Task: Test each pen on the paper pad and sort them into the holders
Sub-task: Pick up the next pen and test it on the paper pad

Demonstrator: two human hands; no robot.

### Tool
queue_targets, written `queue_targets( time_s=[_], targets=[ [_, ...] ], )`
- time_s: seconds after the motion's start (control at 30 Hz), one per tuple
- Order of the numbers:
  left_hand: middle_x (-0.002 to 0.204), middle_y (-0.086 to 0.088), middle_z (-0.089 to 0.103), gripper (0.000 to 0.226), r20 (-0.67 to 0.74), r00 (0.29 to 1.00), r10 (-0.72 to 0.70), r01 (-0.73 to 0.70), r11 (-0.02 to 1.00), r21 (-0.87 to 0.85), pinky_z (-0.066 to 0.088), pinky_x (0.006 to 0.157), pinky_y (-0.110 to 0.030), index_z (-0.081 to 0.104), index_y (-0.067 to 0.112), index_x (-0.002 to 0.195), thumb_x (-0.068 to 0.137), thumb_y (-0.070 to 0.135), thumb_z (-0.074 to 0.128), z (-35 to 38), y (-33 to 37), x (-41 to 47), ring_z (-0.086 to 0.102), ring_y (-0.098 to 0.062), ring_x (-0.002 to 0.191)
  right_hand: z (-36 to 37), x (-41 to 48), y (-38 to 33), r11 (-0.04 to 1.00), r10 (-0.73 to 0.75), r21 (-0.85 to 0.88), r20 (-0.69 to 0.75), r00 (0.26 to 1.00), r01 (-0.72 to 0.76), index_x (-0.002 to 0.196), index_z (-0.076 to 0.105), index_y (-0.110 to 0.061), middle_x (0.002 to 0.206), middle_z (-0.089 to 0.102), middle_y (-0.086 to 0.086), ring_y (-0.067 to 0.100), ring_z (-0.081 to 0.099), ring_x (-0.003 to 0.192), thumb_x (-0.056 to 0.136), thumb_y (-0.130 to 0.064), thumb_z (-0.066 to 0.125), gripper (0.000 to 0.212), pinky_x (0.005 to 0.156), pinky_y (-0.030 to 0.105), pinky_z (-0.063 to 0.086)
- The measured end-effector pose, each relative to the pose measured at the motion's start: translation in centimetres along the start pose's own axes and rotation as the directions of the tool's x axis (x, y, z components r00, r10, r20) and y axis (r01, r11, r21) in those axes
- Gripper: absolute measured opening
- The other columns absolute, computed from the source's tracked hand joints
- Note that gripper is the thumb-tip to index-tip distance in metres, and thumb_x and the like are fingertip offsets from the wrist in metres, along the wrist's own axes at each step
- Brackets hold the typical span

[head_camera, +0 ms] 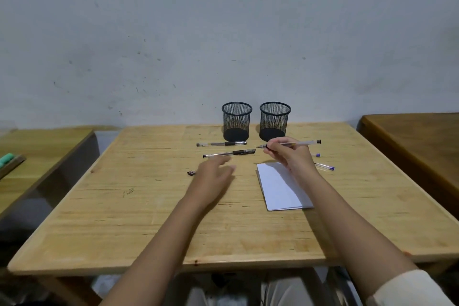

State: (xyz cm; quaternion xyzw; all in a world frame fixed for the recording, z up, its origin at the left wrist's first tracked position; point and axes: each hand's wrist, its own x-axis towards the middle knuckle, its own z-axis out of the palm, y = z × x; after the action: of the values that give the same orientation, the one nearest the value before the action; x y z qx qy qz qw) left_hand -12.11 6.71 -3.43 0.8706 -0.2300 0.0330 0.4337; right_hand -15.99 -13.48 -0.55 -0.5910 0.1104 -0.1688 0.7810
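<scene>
Two black mesh holders stand at the table's far edge, the left holder and the right holder; both look empty. My right hand grips an uncapped clear pen, tip pointing left, just above the top of the white paper pad. My left hand hovers blurred over the table, fingers apart, holding nothing. Two capped black pens lie in front of the holders, the farther pen and the nearer pen. Two blue-ended pens peek out behind my right hand. A small dark cap lies left of my left hand.
The light wooden table carries everything. A darker table stands at the right, and a lower bench with a green object at the left. A grey wall rises behind.
</scene>
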Motion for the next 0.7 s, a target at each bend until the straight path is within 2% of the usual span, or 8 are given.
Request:
queue_targets(
  time_s=[0.1,0.27,0.33,0.4,0.47,0.53,0.63,0.7],
  targets=[
    [0.137,0.003,0.051,0.049,0.188,0.978,0.087,-0.093,0.995,0.023,0.036,0.094,-0.024,0.048,0.021,0.134,0.091,0.042,0.054,2.6,1.9,-0.3,0.048,-0.010,0.121,0.2,0.6,0.9,0.999,0.034,-0.019,-0.007,0.999,-0.034,0.078,0.067,-0.002,0.080,0.067,0.015,0.018,0.068,0.072,0.080,0.003,0.065,0.006,0.068,0.017,0.056],
    [0.140,0.003,0.049,0.049,0.271,0.957,0.100,-0.137,0.983,0.122,0.039,0.104,-0.035,0.047,0.021,0.135,0.091,0.045,0.050,4.3,2.0,0.7,0.044,-0.014,0.127,0.1,1.1,2.3,0.983,0.037,-0.176,-0.042,0.998,-0.044,0.071,0.062,-0.006,0.082,0.067,0.020,0.024,0.064,0.075,0.075,0.003,0.067,0.011,0.076,0.032,0.052],
    [0.145,0.002,0.045,0.052,0.288,0.953,0.089,-0.149,0.970,0.194,0.036,0.107,-0.034,0.047,0.021,0.136,0.092,0.047,0.049,4.7,1.6,0.7,0.039,-0.014,0.132,0.0,1.1,2.6,0.984,0.068,-0.160,-0.033,0.997,-0.072,0.069,0.057,-0.005,0.076,0.063,0.021,0.022,0.059,0.062,0.075,0.007,0.064,0.016,0.061,0.029,0.052],
    [0.149,0.003,0.040,0.053,0.280,0.956,0.086,-0.152,0.963,0.221,0.032,0.108,-0.032,0.045,0.022,0.138,0.092,0.048,0.048,5.0,1.3,0.6,0.035,-0.014,0.136,0.0,1.5,2.6,0.993,0.101,-0.056,-0.011,0.995,-0.101,0.067,0.052,-0.004,0.074,0.057,0.023,0.018,0.051,0.047,0.075,0.013,0.061,0.021,0.047,0.024,0.048],
    [0.152,0.004,0.034,0.054,0.281,0.955,0.089,-0.161,0.957,0.243,0.027,0.110,-0.031,0.042,0.022,0.140,0.093,0.048,0.047,5.1,1.2,0.5,0.028,-0.012,0.140,0.0,2.0,2.4,0.995,0.100,0.004,0.009,0.995,-0.100,0.067,0.049,-0.005,0.073,0.055,0.024,0.015,0.052,0.041,0.075,0.016,0.060,0.025,0.045,0.022,0.048],
    [0.155,0.004,0.027,0.057,0.308,0.947,0.095,-0.184,0.943,0.276,0.021,0.114,-0.030,0.035,0.022,0.144,0.094,0.049,0.042,5.1,1.2,0.3,0.020,-0.010,0.144,0.3,2.4,2.2,0.996,0.092,-0.007,0.002,0.996,-0.091,0.064,0.046,-0.006,0.066,0.054,0.022,0.013,0.051,0.037,0.075,0.018,0.059,0.029,0.043,0.021,0.047],
    [0.159,0.005,0.008,0.063,0.399,0.915,0.064,-0.227,0.899,0.375,0.006,0.118,-0.031,0.016,0.024,0.150,0.096,0.053,0.031,5.2,1.0,0.0,0.005,-0.009,0.146,0.7,2.9,2.9,0.992,0.101,-0.068,-0.034,0.994,-0.103,0.056,0.039,-0.011,0.049,0.047,0.013,0.012,0.044,0.032,0.073,0.016,0.058,0.037,0.039,0.020,0.039],
    [0.159,0.007,-0.001,0.066,0.421,0.906,0.037,-0.235,0.872,0.429,-0.001,0.118,-0.032,0.007,0.025,0.151,0.095,0.056,0.025,5.3,0.8,-0.2,-0.003,-0.009,0.146,1.0,3.0,3.4,0.983,0.068,-0.166,-0.085,0.994,-0.081,0.054,0.034,-0.011,0.044,0.038,0.009,0.008,0.037,0.031,0.068,0.016,0.057,0.039,0.037,0.016,0.033]
  ],
)
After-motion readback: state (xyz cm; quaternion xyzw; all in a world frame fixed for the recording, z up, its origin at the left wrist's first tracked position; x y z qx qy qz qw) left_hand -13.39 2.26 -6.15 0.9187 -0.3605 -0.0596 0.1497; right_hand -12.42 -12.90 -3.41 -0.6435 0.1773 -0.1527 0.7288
